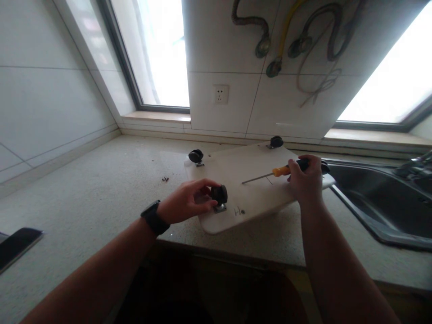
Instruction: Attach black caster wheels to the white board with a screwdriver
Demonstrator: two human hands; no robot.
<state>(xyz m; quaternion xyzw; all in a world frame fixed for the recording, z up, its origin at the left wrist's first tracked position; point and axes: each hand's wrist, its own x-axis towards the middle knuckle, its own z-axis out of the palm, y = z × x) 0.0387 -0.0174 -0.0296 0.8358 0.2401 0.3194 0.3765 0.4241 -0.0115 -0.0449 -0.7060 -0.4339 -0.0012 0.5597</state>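
A white board (249, 168) lies on the counter with black caster wheels near its corners. Two of them, a back left caster (195, 156) and a back right caster (276, 142), stand untouched. My left hand (189, 200) grips the front left caster (219, 194) between thumb and fingers, its metal plate against the board. In my right hand (305, 175) is a screwdriver (281, 171) with a yellow and black handle, its shaft pointing left over the board. Another black wheel shows partly behind my right hand.
Several small screws (165, 179) lie on the speckled counter (111, 189) left of the board. A phone (20, 245) rests at the far left. The steel sink (381, 202) adjoins the board's right end. A wall socket (221, 93) and hoses are on the tiled wall behind.
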